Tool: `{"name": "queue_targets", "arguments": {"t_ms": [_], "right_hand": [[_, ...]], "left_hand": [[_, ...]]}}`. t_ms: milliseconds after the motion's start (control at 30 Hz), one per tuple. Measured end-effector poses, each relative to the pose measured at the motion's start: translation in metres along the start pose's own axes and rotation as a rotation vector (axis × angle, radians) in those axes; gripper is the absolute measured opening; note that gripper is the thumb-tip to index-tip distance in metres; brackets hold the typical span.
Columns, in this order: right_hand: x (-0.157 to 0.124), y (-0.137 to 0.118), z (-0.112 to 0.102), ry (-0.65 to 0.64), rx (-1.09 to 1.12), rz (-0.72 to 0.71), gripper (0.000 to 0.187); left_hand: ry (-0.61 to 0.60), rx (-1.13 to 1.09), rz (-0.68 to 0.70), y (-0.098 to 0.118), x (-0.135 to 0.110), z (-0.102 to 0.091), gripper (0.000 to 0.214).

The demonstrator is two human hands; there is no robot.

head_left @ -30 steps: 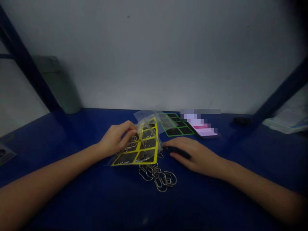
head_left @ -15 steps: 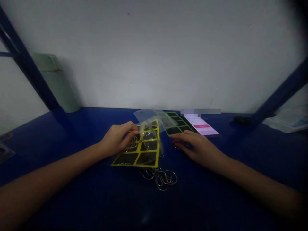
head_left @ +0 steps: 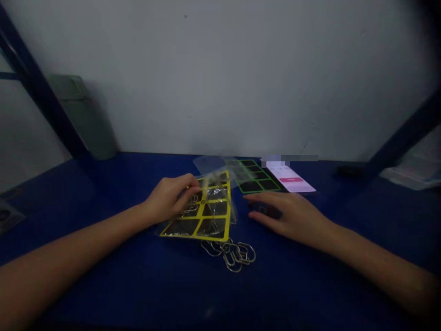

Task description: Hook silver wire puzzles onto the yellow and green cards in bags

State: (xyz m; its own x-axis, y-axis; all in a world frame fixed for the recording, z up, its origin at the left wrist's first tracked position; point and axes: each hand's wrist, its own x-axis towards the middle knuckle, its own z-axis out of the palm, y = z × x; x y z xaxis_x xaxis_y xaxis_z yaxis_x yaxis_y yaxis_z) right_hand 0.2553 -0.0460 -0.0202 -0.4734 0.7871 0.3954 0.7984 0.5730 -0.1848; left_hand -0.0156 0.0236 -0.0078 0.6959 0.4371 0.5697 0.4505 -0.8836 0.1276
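Note:
My left hand [head_left: 174,197] is closed in a pinch at the upper left of a yellow-edged sheet of black labels [head_left: 203,216]. Clear plastic [head_left: 215,193] covers part of the sheet, and a few bent-wire metal clips [head_left: 189,204] show beside my fingertips. Just below the sheet's near edge lies a loose pile of metal clips [head_left: 234,257] on the blue table. To the right, my right hand [head_left: 285,211] rests low over the table, thumb and fingers apart. A small shiny loop [head_left: 262,209] shows dimly in the gap between them.
Behind the sheet lie a green-edged label sheet [head_left: 258,177], a clear bag [head_left: 212,165] and a lit phone [head_left: 291,178]. A green bottle [head_left: 86,119] stands at the back left. Toward the right edge are a dark object [head_left: 349,171] and a pale plastic package [head_left: 409,177].
The thumb and fingers of my right hand have spread apart, uncovering more of the table between them. My left hand keeps its pinch on the sheet.

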Motion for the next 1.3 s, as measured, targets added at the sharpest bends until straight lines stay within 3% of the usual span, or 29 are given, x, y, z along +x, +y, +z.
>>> {"name": "queue_targets", "arguments": {"t_ms": [167, 333, 467, 700, 833, 967, 1033, 1167, 1300], "right_hand": [[0.000, 0.001, -0.005, -0.088, 0.030, -0.049, 0.029], [-0.001, 0.000, -0.003, -0.054, -0.098, -0.130, 0.029], [0.000, 0.003, 0.000, 0.032, -0.100, -0.043, 0.027], [0.001, 0.004, 0.001, 0.038, 0.088, 0.048, 0.028], [0.002, -0.004, 0.006, 0.128, 0.155, 0.052, 0.023], [0.005, -0.021, 0.007, 0.336, 0.475, 0.225, 0.019], [0.006, -0.030, 0.006, 0.440, 0.581, 0.246, 0.014], [0.008, -0.042, 0.002, 0.541, 0.461, 0.080, 0.010], [0.009, -0.046, 0.000, 0.478, 0.301, -0.151, 0.017]], "left_hand": [[-0.017, -0.007, -0.003, 0.000, -0.001, 0.000, 0.018], [-0.011, 0.002, 0.012, -0.001, -0.002, 0.001, 0.018], [-0.022, 0.008, 0.015, -0.001, -0.002, 0.000, 0.018], [-0.042, 0.001, 0.013, 0.000, -0.001, 0.000, 0.018], [-0.032, -0.001, 0.026, 0.000, -0.001, 0.000, 0.018], [-0.032, -0.009, 0.016, 0.002, -0.002, 0.000, 0.019], [-0.039, -0.029, 0.024, 0.004, -0.001, 0.000, 0.018], [-0.048, -0.080, 0.060, 0.009, 0.000, -0.001, 0.017], [-0.052, -0.090, 0.071, 0.012, 0.001, -0.002, 0.015]]}}
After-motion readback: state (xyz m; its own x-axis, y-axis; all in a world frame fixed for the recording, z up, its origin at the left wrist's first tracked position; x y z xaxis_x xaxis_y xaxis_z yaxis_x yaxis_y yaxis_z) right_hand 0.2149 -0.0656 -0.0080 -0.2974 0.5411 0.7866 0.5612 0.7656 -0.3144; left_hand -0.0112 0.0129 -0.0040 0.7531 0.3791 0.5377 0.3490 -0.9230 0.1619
